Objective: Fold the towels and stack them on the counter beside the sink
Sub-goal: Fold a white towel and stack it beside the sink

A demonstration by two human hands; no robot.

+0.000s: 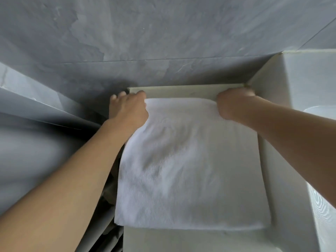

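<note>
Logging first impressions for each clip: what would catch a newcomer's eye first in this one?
The white towel dominates, spread flat on the pale counter in the centre. Both hands sit at its far corners near the grey wall: the left hand grips the far-left corner, the right hand the far-right one. The sink rim shows at the right edge.
</note>
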